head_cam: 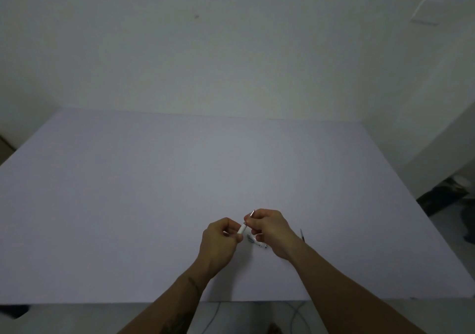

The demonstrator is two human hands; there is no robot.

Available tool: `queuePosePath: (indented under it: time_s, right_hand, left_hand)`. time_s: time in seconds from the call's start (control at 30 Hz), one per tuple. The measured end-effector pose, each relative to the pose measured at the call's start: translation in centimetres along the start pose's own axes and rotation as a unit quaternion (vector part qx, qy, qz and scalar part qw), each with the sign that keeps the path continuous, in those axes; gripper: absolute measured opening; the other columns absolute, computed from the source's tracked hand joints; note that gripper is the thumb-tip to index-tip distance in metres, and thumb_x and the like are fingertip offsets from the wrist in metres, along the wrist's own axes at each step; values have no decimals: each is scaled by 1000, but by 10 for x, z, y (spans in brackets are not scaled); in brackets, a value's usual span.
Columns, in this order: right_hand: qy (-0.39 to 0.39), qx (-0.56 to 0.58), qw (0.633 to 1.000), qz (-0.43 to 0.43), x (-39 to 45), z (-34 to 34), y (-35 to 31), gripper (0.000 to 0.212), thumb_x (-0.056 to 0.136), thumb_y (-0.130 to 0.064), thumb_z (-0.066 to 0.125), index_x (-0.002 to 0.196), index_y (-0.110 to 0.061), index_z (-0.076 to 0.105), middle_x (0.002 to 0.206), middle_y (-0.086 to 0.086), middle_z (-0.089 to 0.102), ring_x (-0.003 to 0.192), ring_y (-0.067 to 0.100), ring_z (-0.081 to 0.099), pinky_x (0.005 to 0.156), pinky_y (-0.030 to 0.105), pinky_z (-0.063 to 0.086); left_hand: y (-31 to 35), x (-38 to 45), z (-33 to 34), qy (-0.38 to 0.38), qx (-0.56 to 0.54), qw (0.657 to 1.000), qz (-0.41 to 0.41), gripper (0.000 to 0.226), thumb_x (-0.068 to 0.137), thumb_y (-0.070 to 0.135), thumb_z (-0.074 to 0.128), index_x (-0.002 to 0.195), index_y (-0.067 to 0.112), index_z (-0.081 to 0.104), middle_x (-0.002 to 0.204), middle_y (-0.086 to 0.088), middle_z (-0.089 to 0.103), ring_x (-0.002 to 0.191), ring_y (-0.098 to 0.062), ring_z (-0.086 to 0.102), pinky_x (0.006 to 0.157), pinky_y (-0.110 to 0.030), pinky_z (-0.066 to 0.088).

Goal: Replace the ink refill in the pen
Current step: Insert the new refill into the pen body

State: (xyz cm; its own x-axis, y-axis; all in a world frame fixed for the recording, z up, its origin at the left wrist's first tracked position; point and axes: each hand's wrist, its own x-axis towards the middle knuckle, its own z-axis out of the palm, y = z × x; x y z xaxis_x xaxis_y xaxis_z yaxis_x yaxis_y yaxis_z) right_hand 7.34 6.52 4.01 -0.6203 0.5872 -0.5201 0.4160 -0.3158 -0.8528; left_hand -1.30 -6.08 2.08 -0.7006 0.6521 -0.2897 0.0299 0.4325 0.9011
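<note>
A white pen barrel (242, 229) is held just above the table, tilted up to the right. My left hand (219, 241) grips its lower end. My right hand (272, 231) pinches the upper end, where a thin metal tip (252, 213) sticks out past my fingers. Below the hands, small pen parts (257, 241) lie on the table, partly hidden by my right hand. A thin dark refill (302, 235) lies on the table just right of my right wrist.
The pale table (154, 205) reaches back to a white wall. Its front edge is near my forearms, with cables (295, 315) on the floor below. Dark objects (442, 195) sit on the floor past the table's right edge.
</note>
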Motion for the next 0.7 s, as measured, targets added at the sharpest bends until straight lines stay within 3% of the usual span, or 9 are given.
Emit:
queuePosePath:
  time_s: [0.1,0.23,0.33,0.57,0.7]
  right_hand:
    - [21,-49,999,-3,2,4,-1,22,85,-10,70,67,-9,56,68,8,54,53,15,50,45,22,44]
    - [-1,-26,1000,-8,1,5,3,7,86,-12,69,79,-9,69,65,4,60,54,14,52,47,22,46]
    - [1,-26,1000,-15,2,3,5,7,86,-12,69,83,-11,76,64,1,62,56,14,54,51,23,48]
    - [27,-81,996,-25,6,6,5,24,85,-12,69,66,-9,54,58,3,51,49,15,47,43,21,41]
    - [27,-92,995,-28,6,7,6,20,86,-14,68,71,-8,57,60,4,51,51,15,47,42,19,41]
  left_hand:
    - [-3,-1,1,-1,13,1000,0,12,80,7,71,81,19,69,76,0,67,71,-15,62,64,-25,51]
    - [-3,0,-1,2,6,1000,-2,14,78,9,72,77,23,69,74,2,67,68,-12,62,61,-23,49]
    - [-3,1,-3,4,0,1000,-6,14,78,8,72,76,22,70,74,1,68,67,-12,62,60,-22,47]
    - [-6,0,1,-8,6,1000,0,10,81,7,69,84,17,70,79,-2,67,74,-19,64,68,-28,54]
    - [-7,1,0,-4,9,1000,-2,10,81,8,69,84,18,70,81,-2,68,77,-20,65,72,-31,56]
